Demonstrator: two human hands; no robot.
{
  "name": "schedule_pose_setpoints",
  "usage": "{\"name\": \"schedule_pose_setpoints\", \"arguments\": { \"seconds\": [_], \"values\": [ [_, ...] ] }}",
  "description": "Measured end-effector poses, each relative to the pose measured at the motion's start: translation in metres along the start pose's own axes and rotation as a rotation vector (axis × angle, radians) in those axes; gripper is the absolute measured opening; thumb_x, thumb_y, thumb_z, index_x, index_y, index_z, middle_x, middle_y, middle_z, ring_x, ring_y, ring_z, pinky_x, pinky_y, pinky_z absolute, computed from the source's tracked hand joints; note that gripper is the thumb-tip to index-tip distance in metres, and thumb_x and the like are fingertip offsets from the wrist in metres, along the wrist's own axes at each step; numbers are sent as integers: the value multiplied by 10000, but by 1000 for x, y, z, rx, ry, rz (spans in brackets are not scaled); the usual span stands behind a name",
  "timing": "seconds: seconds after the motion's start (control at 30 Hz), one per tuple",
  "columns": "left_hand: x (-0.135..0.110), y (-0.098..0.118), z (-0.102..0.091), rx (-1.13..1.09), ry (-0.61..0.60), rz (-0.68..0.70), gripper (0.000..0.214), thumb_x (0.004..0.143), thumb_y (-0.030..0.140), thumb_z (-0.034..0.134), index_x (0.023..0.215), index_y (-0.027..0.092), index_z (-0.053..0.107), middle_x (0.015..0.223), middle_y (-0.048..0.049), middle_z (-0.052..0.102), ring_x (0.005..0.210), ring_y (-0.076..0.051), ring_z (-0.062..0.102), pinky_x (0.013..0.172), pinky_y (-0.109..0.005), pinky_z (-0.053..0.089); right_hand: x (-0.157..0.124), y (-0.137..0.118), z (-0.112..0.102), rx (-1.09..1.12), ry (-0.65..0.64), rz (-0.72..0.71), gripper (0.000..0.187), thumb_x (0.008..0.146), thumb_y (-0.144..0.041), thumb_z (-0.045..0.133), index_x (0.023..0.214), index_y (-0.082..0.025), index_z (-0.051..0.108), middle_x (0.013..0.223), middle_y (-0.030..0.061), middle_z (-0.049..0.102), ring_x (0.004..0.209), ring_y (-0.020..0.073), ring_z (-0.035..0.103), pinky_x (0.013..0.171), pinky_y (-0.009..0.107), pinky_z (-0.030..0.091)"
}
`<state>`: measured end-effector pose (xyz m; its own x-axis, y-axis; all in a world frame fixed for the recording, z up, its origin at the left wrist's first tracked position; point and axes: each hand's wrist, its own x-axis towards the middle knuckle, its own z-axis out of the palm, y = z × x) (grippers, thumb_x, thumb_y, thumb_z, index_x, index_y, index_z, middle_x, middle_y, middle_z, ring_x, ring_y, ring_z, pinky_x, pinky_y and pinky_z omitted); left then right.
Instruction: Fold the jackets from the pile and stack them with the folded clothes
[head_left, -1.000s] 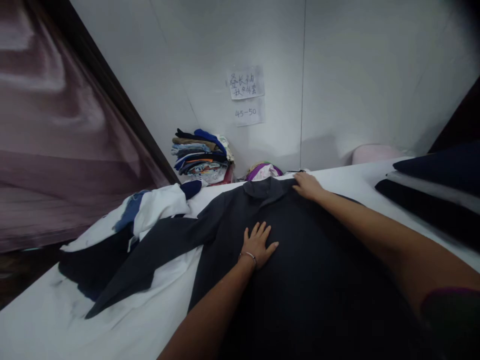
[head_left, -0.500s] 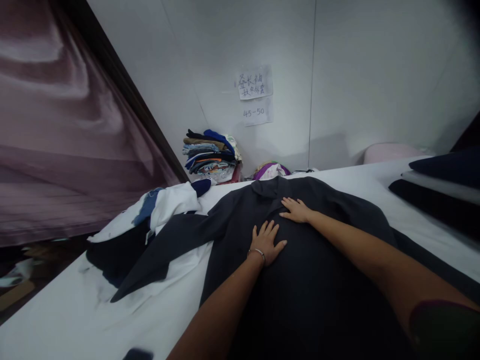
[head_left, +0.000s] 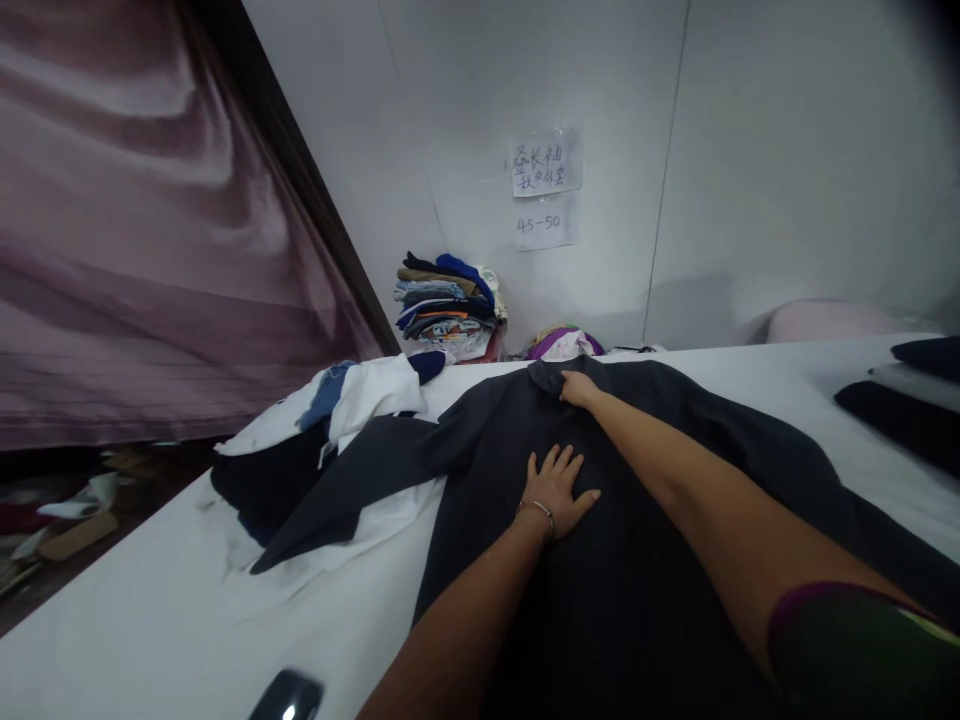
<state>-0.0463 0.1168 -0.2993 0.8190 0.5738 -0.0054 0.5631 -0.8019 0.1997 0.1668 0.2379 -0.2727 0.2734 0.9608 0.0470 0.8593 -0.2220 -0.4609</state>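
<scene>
A dark jacket (head_left: 502, 450) with a collar lies spread on the white table, its sleeves stretched out to both sides. My left hand (head_left: 555, 492), with a bracelet at the wrist, rests flat on the chest of the jacket, fingers spread. Up at the neckline, my right hand (head_left: 579, 388) is closed on the jacket's collar (head_left: 546, 378); its fingertips are partly hidden. The lower part of the jacket runs beneath my forearms into deep shadow.
White, blue and black clothes (head_left: 375, 400) are heaped at the left. Beyond the table stands a stack of folded clothes (head_left: 450, 305). More dark folded garments (head_left: 900, 420) lie at the right. A black object (head_left: 289, 695) sits near the front edge of the white table (head_left: 172, 600).
My right hand has moved from lying flat on the upper chest up to the collar and closed on it. My left hand stays flat on the jacket. The view has shifted slightly left.
</scene>
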Motion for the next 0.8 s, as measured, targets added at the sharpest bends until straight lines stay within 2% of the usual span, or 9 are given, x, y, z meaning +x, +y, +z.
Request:
{"name": "schedule_pose_setpoints", "arguments": {
  "seconds": [0.07, 0.17, 0.27, 0.33, 0.43, 0.6, 0.7, 0.8],
  "values": [
    [0, 0, 1, -8, 8, 2, 754, 866, 705, 177, 1466, 262, 291, 1556, -19, 233, 1435, -253, 140, 1136, -602, 101, -4, 2, 3, -20, 14, 22, 398, 862, -358, 614, 1201, -157, 556, 1132, 87, 616, 983, 203, 606, 846, 391, 498],
    [-1, 1, 1, -15, 23, -1, 745, 868, 700, 185, 1461, 264, 300, 1554, -20, 240, 1433, -254, 144, 1135, -602, 100, -14, 5, -2, -58, 31, -7, 495, 752, -274, 719, 1205, -147, 567, 1033, 76, 658, 908, 187, 625, 775, 283, 478],
    [-1, 2, 0, -16, 29, -1, 737, 870, 696, 187, 1458, 267, 306, 1551, -19, 248, 1432, -253, 150, 1136, -597, 107, -25, 5, -12, -115, 44, -96, 331, 741, -217, 695, 1060, -153, 639, 975, 56, 661, 869, 169, 614, 729, 236, 444],
    [-2, 3, -1, -14, 34, 0, 733, 872, 692, 188, 1456, 266, 309, 1549, -19, 254, 1431, -253, 154, 1136, -596, 111, -34, 2, -16, -164, 60, -166, 211, 776, -188, 631, 982, -152, 657, 987, 73, 648, 899, 183, 597, 740, 247, 430],
    [-2, 3, -1, -11, 37, 0, 732, 872, 691, 193, 1454, 263, 311, 1546, -22, 261, 1430, -252, 156, 1136, -597, 111, -47, -3, -15, -234, 68, -289, 223, 841, -166, 516, 1018, -154, 651, 1095, 122, 610, 1014, 216, 555, 794, 280, 414],
    [0, 2, -1, -10, 14, -3, 731, 874, 690, 189, 1457, 265, 308, 1544, -26, 266, 1430, -259, 151, 1137, -599, 103, -66, -6, -2, -317, -64, -485, 237, 878, -314, 518, 961, -200, 709, 1016, 100, 644, 1010, 216, 570, 885, 307, 387],
    [0, 3, -2, -2, 12, -12, 721, 877, 681, 203, 1457, 267, 309, 1540, -29, 274, 1427, -270, 151, 1140, -596, 93, -78, -4, 5, -340, -94, -532, 387, 899, -473, 469, 1085, -216, 690, 1091, 107, 643, 1070, 235, 560, 955, 364, 354],
    [0, 4, -3, -2, 16, -1, 704, 880, 667, 230, 1458, 272, 303, 1536, -25, 281, 1425, -271, 151, 1141, -594, 90, -89, -1, 13, -336, -68, -540, 483, 911, -521, 420, 1228, -212, 613, 1275, 126, 578, 1220, 259, 480, 1048, 438, 269]
  ]
}}
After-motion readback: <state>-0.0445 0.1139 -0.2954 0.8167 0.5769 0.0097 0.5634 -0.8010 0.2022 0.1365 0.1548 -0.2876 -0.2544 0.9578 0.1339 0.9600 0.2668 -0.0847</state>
